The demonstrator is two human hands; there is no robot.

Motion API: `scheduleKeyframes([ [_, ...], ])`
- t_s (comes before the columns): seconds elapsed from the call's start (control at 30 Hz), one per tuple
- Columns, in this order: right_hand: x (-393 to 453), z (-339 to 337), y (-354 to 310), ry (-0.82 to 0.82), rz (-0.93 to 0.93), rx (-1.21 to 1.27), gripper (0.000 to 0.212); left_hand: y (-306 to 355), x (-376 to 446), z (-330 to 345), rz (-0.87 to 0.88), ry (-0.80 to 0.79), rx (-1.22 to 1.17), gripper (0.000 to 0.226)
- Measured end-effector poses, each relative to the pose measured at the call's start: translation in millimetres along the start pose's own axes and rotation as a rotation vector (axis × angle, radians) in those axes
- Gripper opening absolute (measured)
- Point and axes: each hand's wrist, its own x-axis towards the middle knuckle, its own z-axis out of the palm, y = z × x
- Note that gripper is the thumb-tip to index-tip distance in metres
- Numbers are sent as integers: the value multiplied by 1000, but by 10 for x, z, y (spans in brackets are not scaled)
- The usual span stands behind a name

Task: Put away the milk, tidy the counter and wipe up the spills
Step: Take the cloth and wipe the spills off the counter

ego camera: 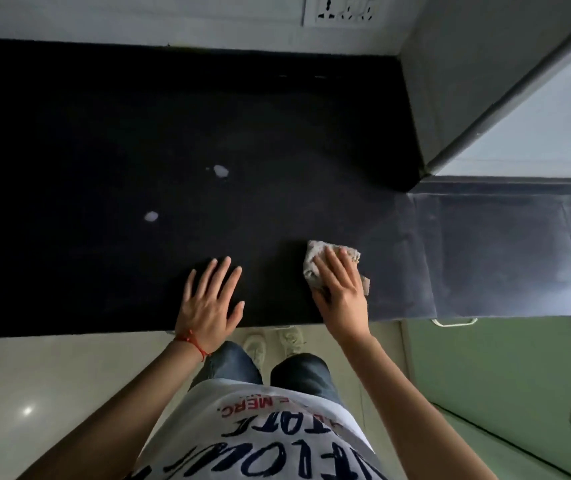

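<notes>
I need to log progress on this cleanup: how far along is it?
Seemingly done: no milk container shows on the black counter. In hand: the right hand presses a cloth onto the counter; the left hand lies flat. Left: two white spills remain unwiped.

Dim overall; daylight from right glares on counter [505,258]; wide-angle bending at edges; slight softness.

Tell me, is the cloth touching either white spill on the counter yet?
Apart. The head view shows bare dark counter between the cloth under the right hand and both spills.
</notes>
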Motion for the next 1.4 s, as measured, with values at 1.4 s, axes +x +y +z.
scheduleKeyframes([
  [1.4, 1019, 85, -137, -270, -165, -11, 48, -20, -2, -40, -102, 53, -79, 55],
])
